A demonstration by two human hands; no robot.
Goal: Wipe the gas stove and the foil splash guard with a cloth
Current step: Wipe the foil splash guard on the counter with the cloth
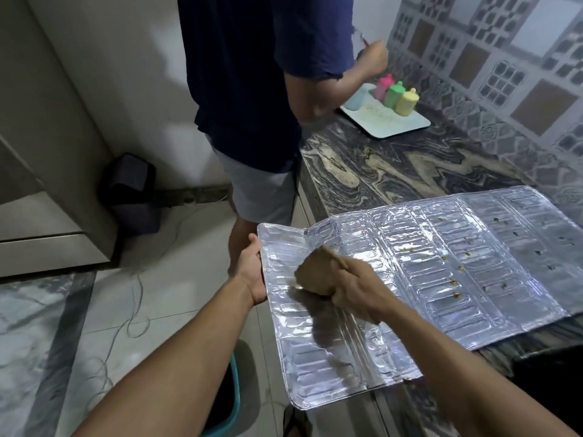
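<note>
The foil splash guard (410,266) lies unfolded across the dark marble counter (394,165), its left panel hanging out past the counter's edge. My left hand (250,269) grips that overhanging left edge. My right hand (356,288) is closed on a bunched brown cloth (315,272) and presses it on the left part of the foil. Small food specks dot the right panels of the foil. No gas stove is in view.
Another person in a dark shirt (262,74) stands at the counter just beyond the foil, a hand over a pale tray (391,121) with coloured bottles. A dark bin (132,190) stands on the floor at left, loose cables beside it. A teal bucket (230,389) sits below my arm.
</note>
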